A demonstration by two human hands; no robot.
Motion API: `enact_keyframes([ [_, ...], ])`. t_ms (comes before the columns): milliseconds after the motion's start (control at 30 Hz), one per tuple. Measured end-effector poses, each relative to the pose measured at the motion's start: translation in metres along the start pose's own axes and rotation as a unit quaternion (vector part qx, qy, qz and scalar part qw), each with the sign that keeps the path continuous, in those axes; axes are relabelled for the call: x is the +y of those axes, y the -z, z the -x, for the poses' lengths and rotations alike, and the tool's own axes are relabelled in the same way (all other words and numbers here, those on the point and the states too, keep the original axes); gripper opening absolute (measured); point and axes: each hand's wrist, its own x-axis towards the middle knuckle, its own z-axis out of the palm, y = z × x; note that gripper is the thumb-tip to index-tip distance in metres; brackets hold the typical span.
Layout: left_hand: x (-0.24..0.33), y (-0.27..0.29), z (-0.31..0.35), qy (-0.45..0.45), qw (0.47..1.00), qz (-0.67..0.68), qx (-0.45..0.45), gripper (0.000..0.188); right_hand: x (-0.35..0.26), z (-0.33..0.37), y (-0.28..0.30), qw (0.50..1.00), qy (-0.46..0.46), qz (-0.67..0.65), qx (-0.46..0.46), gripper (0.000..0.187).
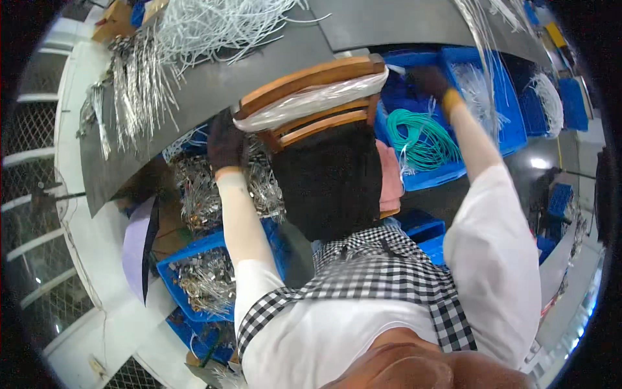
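Note:
A wooden chair [311, 81] stands in front of me, its top rail partly wrapped in clear plastic and a black cloth [327, 181] over its seat. My left hand [227, 142], in a dark glove, is beside the left end of the chair's top rail; its fingers merge into the dark, so its grip is hidden. To the right of the chair, my right hand [427, 81], also dark-gloved, reaches over a blue crate [447, 175]. Its fingers are blurred. Below that hand, a coil of green cable [421, 139] lies in the crate.
Bundles of white cables [220, 26] and silvery strands [139, 91] lie on the grey table [278, 58]. At left, heaps of metal-ended cables [201, 188] sit below it, with another blue crate [168, 275] nearby. A pink cloth [389, 172] hangs beside the chair.

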Motion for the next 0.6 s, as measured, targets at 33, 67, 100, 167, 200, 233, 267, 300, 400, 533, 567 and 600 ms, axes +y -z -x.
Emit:
enact_keyframes([
  [33, 0.016, -0.003, 0.01, 0.148, 0.965, 0.213, -0.035, 0.023, -0.015, 0.037, -0.027, 0.999, -0.016, -0.049, -0.014, 0.03],
  [67, 0.033, -0.001, 0.019, 0.255, 0.839, 0.48, 0.026, 0.019, -0.041, 0.079, -0.048, 0.978, -0.087, -0.185, -0.023, 0.032],
  [100, 0.05, 0.002, 0.025, 0.349, 0.663, 0.651, 0.118, 0.016, -0.078, 0.108, -0.065, 0.967, -0.103, -0.234, 0.005, 0.031],
  [167, 0.113, 0.016, 0.046, 0.294, 0.712, 0.635, 0.059, 0.017, -0.164, 0.157, -0.079, 0.957, -0.108, -0.23, 0.139, 0.026],
  [200, 0.145, 0.021, 0.046, 0.239, 0.82, 0.52, 0.03, 0.019, -0.208, 0.175, -0.075, 0.901, -0.133, -0.369, 0.186, 0.025],
  [233, 0.174, 0.026, 0.045, 0.135, 0.884, 0.444, 0.055, 0.024, -0.247, 0.181, -0.067, 0.892, -0.193, -0.402, 0.074, 0.024],
  [267, 0.202, 0.029, 0.041, 0.009, 0.923, 0.368, 0.112, 0.024, -0.279, 0.186, -0.054, 0.884, -0.17, -0.432, 0.057, 0.022],
  [300, 0.219, 0.033, 0.04, -0.091, 0.937, 0.324, 0.096, 0.024, -0.301, 0.187, -0.037, 0.873, -0.147, -0.463, 0.04, 0.022],
  [400, 0.235, 0.041, 0.047, -0.286, 0.907, 0.303, -0.054, 0.025, -0.306, 0.185, 0.024, 0.897, 0.089, -0.432, -0.016, 0.024],
  [533, 0.196, 0.061, 0.091, -0.216, 0.879, 0.388, -0.174, 0.023, -0.235, 0.178, 0.099, 0.804, 0.15, -0.53, -0.224, 0.027],
  [567, 0.187, 0.068, 0.103, -0.15, 0.88, 0.437, -0.115, 0.02, -0.217, 0.167, 0.115, 0.747, 0.137, -0.588, -0.279, 0.029],
  [600, 0.177, 0.075, 0.111, -0.081, 0.874, 0.474, -0.064, 0.018, -0.203, 0.152, 0.13, 0.721, 0.103, -0.637, -0.252, 0.03],
])
